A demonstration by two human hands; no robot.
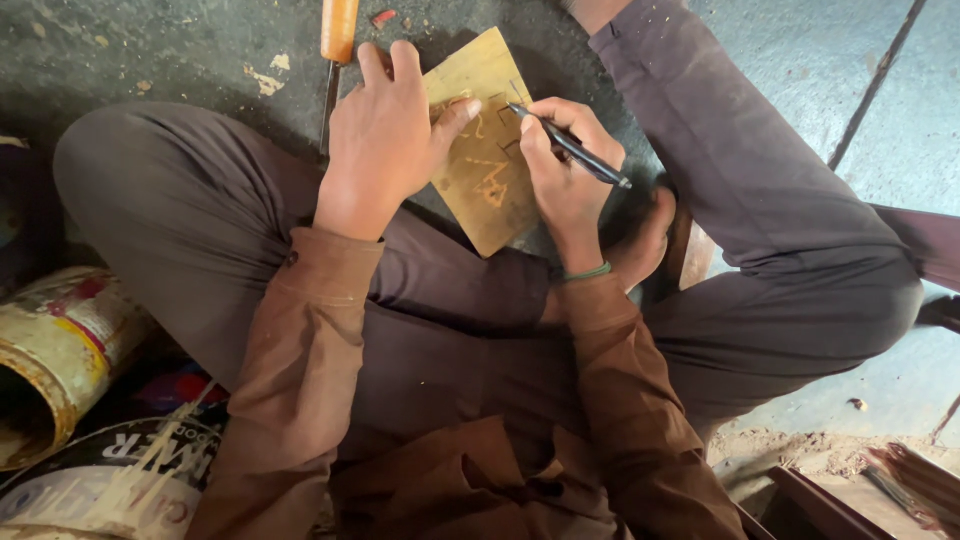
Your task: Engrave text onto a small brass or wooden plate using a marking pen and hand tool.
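Note:
A small yellowish wooden board (pixel 488 175) lies on the floor between my crossed legs, with carved shapes and drawn lines on its face. My left hand (pixel 385 140) presses flat on the board's left edge, thumb stretched across the wood. My right hand (pixel 562 165) grips a dark pen (pixel 572 150), its tip touching the board near the upper right corner. A green band circles my right wrist.
A tool with an orange wooden handle (pixel 338 30) and metal shaft lies on the concrete floor (pixel 150 50) above my left hand. Old rusty paint tins (pixel 55 350) sit at the lower left. Wooden pieces and sawdust (pixel 850 460) lie at the lower right.

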